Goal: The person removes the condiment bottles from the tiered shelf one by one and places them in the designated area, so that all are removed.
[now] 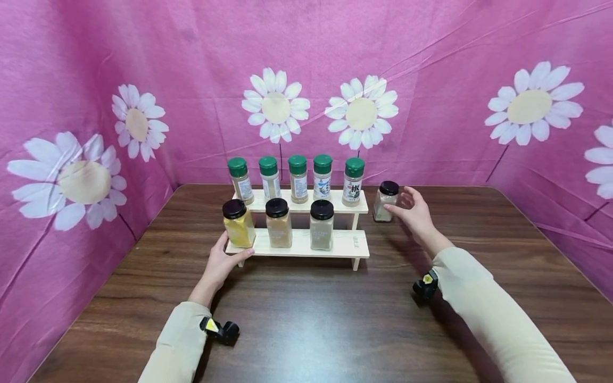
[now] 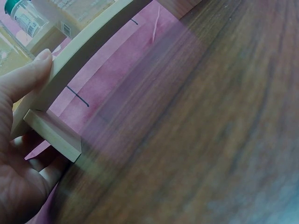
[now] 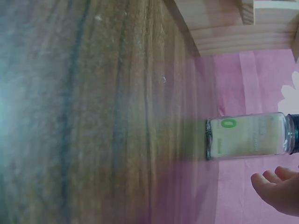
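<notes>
At the lower left corner of a two-step pale wood spice rack [image 1: 342,247], my left hand [image 1: 222,266] grips the board's end. In the left wrist view its thumb [image 2: 35,74] lies over the board edge and the fingers curl beneath, beside the rack's leg [image 2: 56,137]. A square glass jar [image 1: 385,206] with a black lid and pale powder stands on the table, right of the rack. My right hand [image 1: 417,215] is beside that jar, thumb reaching its side. In the right wrist view the other fingers [image 3: 275,186] are parted from the glass jar [image 3: 247,135].
Three black-lidded jars, one yellow [image 1: 239,229], one tan [image 1: 279,226] and one greyish [image 1: 321,229], stand on the lower step. Several green-capped shakers [image 1: 298,181] line the upper step. A pink flowered cloth [image 1: 306,48] hangs behind the brown wooden table [image 1: 306,319].
</notes>
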### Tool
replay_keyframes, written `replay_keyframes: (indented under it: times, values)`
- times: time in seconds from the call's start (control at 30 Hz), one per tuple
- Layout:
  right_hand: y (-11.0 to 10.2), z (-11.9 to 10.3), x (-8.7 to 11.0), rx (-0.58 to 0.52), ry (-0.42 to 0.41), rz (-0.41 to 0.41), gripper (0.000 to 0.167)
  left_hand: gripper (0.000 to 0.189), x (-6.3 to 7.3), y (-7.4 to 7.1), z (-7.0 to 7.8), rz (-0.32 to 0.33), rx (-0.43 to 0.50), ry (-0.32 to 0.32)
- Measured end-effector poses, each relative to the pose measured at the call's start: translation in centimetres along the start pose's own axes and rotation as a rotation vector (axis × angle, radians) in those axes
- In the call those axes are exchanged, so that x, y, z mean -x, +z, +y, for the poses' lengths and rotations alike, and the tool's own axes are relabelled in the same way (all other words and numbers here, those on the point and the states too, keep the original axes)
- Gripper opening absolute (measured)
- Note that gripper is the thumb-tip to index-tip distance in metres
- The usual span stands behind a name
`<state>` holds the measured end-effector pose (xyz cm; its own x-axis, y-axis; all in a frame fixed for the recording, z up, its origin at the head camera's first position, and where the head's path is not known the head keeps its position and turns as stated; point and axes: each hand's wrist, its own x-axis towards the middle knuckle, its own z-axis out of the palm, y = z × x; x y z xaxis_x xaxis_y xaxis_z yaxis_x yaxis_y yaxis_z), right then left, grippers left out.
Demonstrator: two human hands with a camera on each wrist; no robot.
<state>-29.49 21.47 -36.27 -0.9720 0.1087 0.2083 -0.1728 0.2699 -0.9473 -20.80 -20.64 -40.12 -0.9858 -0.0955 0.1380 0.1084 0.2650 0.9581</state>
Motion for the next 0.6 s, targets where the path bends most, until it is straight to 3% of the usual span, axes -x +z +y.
replay_keyframes:
  times: [0.13,0.6]
  values:
    - [-0.4,-1.9,1.3,0.020,-0.008,-0.024,0.076,0.073,-0.1,-0.1,0.1,0.000,-0.008,-0.015]
    - [-1.0,-2.8,4.1,0.077,-0.031,-0.056,0.077,0.072,0.1,0.0,0.1,-0.007,-0.002,0.009]
